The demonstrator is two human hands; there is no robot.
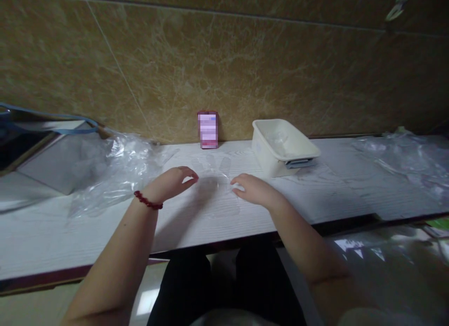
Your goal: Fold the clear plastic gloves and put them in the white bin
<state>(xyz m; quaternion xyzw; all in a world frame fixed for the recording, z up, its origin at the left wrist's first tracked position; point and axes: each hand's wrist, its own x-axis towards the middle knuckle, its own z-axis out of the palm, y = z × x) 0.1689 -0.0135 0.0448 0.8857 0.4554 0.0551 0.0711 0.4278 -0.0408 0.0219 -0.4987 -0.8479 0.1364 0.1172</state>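
Between my hands, a sheet of thin clear plastic lies over the white wood-grain table; its faint outline resembles a disposable glove with the fingers pointing away from me. My left hand, with a dark red bead bracelet on the wrist, is at its left edge. Thumb and index fingertips meet there in a pinch; any plastic between them is too faint to make out. At the right edge, my right hand has its thumb and fingers curved and a little apart, with nothing visible held in them.
A cream plastic bin with a grey clip holds something clear, right of centre. Against the tiled wall leans a phone with a blurred screen. Crumpled clear plastic lies beside a white box at left; more plastic bags lie far right.
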